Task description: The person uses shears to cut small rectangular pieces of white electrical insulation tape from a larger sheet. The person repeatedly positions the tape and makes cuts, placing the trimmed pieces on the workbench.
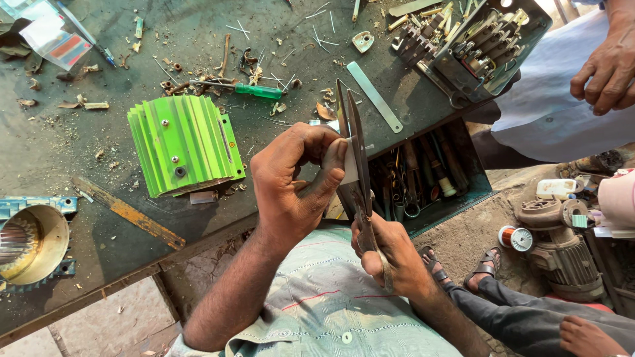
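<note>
A small pale sheet of paper-like material sits between the parted blades of long grey metal scissors, held above the front edge of the dark, littered workbench. The left hand pinches the sheet, fingers curled tight around it. The right hand is closed around the scissor handles. Just left lies a bright green finned metal motor housing, with a green-handled screwdriver beyond it. An open drawer of tools lies just right, and another person's hand rests at the far right.

The person wears a pale grey-green shirt with thin red stripes, forearms bare.
</note>
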